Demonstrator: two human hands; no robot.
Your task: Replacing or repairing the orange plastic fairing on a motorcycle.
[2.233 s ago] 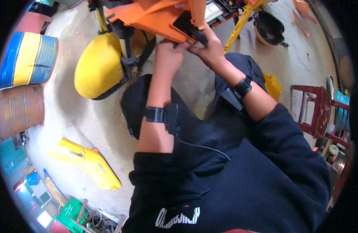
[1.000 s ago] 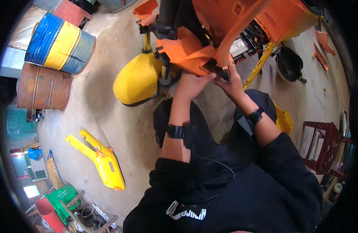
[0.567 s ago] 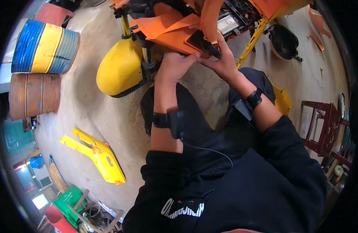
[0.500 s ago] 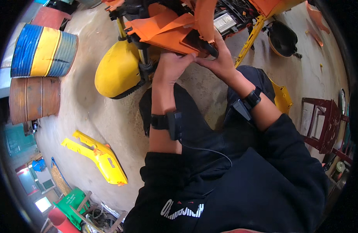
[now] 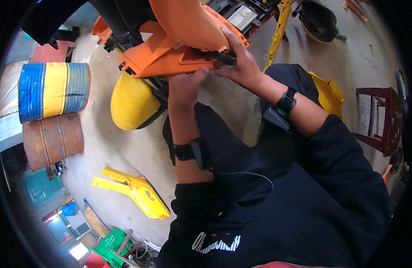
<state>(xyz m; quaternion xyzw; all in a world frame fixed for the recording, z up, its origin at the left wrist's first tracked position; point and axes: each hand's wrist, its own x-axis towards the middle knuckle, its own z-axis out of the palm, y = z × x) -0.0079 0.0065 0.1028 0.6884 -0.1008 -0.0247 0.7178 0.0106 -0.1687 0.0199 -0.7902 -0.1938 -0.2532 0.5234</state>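
Observation:
An orange plastic scooter panel (image 5: pixel 156 60) sits at the front of a partly stripped scooter. My left hand (image 5: pixel 184 85) grips its lower edge with the thumb showing and the other fingers hidden behind it. My right hand (image 5: pixel 242 66) is closed on the panel's right side, beside a black rubber-looking piece (image 5: pixel 224 59). A curved orange cover (image 5: pixel 188 27) hangs over the upper part and hides some of the join. Below and left of the panel is the scooter's yellow front fender (image 5: pixel 131 102), above the tyre.
A loose yellow body panel (image 5: pixel 141 192) lies on the floor at left, near a blue-yellow drum (image 5: pixel 54 91) and a rusty drum (image 5: pixel 54 140). To the right are a yellow frame bar (image 5: pixel 277 35), a black bowl-shaped part (image 5: pixel 319 22), another yellow panel (image 5: pixel 328 96) and a dark red stool (image 5: pixel 384 118).
My view has turned and come closer to the scooter's front, so the curved orange cover looks larger. Both hands stay on the panel, whose left end now sits lower in view.

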